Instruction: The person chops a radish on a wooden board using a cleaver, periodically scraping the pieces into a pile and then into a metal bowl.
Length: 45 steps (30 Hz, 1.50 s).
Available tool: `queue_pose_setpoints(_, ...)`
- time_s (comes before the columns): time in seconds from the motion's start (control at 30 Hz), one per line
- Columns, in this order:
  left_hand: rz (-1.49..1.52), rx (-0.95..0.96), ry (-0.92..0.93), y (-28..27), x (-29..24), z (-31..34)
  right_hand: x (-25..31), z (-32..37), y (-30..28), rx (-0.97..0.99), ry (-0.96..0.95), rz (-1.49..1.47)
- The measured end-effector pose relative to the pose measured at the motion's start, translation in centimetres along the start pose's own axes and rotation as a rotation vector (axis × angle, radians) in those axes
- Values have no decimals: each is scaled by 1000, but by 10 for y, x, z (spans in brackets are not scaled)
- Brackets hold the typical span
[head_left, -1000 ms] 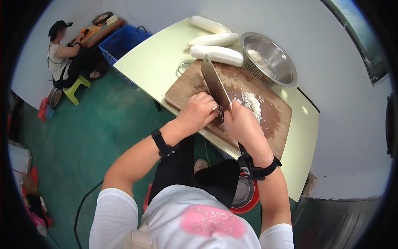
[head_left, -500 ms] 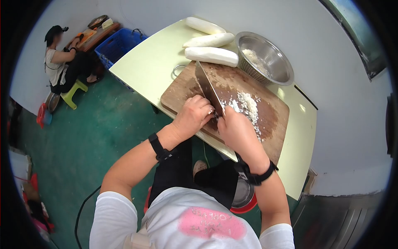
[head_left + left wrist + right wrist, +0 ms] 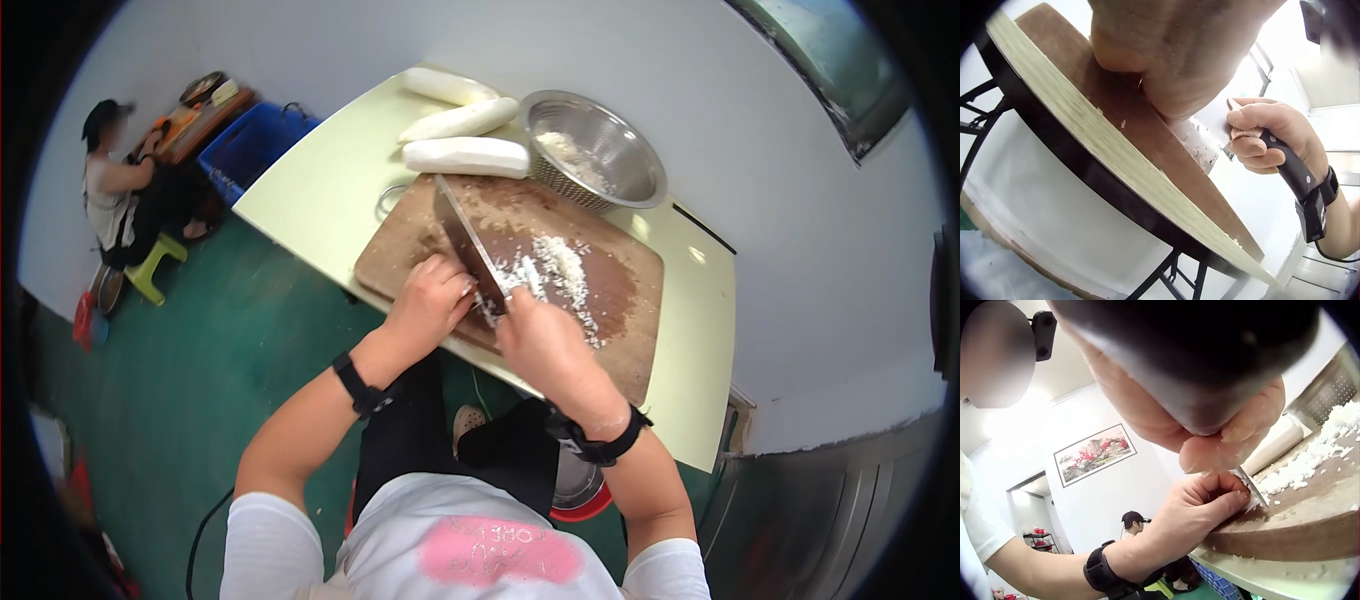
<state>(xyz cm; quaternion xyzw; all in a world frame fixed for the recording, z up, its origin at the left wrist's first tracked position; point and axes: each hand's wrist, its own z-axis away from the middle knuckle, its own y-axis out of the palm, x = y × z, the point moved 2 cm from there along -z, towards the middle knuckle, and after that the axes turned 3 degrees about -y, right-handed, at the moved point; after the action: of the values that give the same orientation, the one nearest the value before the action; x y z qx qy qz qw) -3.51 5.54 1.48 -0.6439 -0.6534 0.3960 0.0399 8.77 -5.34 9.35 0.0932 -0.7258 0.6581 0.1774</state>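
Note:
In the head view my right hand grips the cleaver by its black handle, seen in the left wrist view. The blade stands on edge over the wooden cutting board. Just left of the blade, my left hand rests at the board's near edge, fingers curled on a small white piece that they mostly hide in the right wrist view. Finely chopped white bits lie right of the blade. Behind the board lie three long white radishes, the nearest one peeled smooth.
A steel colander with white bits inside stands at the board's back right. A metal ring lies on the pale table. At the far left, a person sits near a blue basket.
The head view has shifted, so the table and hands appear further left. The knife stays beside my left fingers, and more white bits show just right of the blade.

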Motion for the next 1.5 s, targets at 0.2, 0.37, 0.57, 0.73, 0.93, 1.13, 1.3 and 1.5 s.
queue_pose_setpoints(0.2,15,50,-60,-3,-4,-2,-3,-30,11,-3,7,-35)
queue_pose_setpoints(0.37,128,-12,-109,-12,-7,-2,-9,-14,-4,-44,8,-107)
queue_pose_setpoints(0.57,29,15,-67,-3,-2,0,-2,0,-13,1,26,-116)
queue_pose_setpoints(0.73,4,31,-36,-2,1,0,-5,-19,8,-15,-30,-119)
queue_pose_setpoints(0.93,44,22,-83,-14,-6,-4,-7,-29,2,33,53,-230)
queue_pose_setpoints(1.13,-17,24,-62,-10,-3,3,-2,-6,-3,-8,-33,-108)
queue_pose_setpoints(1.3,-87,16,-29,-8,-4,3,5,-23,14,-37,-16,-73)
queue_pose_setpoints(1.5,57,13,-78,-17,-5,4,1,-23,4,-45,-17,-122)
